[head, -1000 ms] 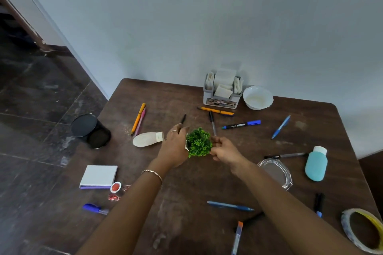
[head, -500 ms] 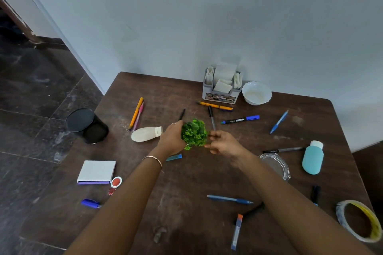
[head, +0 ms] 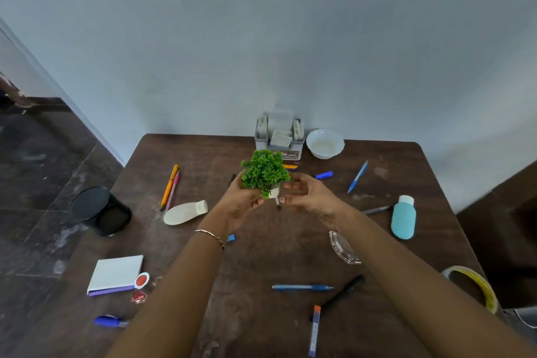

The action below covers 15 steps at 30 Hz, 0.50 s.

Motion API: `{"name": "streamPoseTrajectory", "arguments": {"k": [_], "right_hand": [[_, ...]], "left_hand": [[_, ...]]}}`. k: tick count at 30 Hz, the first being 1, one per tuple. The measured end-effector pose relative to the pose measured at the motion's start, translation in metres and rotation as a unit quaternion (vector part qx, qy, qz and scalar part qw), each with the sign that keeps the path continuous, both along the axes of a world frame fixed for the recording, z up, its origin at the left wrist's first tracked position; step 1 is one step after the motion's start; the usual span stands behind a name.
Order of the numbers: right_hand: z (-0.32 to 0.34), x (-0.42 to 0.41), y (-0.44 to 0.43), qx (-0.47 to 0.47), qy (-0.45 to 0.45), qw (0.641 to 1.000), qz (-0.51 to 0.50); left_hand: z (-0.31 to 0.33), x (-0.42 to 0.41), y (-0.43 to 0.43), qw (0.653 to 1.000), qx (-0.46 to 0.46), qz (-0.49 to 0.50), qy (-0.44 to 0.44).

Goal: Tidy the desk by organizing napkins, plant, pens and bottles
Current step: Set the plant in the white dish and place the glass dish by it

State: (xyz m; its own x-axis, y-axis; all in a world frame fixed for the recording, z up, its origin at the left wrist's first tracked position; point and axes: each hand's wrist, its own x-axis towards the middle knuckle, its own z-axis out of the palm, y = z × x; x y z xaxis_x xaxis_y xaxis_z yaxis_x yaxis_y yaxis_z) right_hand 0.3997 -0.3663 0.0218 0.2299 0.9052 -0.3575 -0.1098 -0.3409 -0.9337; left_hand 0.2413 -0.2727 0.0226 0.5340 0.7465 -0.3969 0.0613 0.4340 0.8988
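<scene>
Cradling the plant above the middle of the surface, the left hand curls round its small white pot from below, probably to carry it clear of the scattered pens. The right hand, fingers loosely bent, sits just beside the pot; I cannot tell whether it grips.

Both arms reach forward, bracelet on the left wrist, left hand gripping the plant from underneath, right hand cupped just beside it, fingertips maybe touching, honestly can't tell.
</scene>
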Motion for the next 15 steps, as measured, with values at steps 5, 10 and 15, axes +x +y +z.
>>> {"name": "streamPoseTrajectory", "arguments": {"k": [5,10,15], "right_hand": [[0.013,0.029,-0.001,0.006,-0.024,0.999,-0.045],[0.023,0.063,0.008,0.009,-0.009,0.995,-0.098],[0.025,0.097,0.031,-0.026,0.009,0.993,-0.114]], "left_hand": [[0.013,0.046,0.005,0.997,0.044,-0.066,0.025],[0.022,0.092,0.022,0.994,0.046,-0.096,0.036],[0.031,0.134,0.041,0.988,0.062,-0.135,0.052]]}}
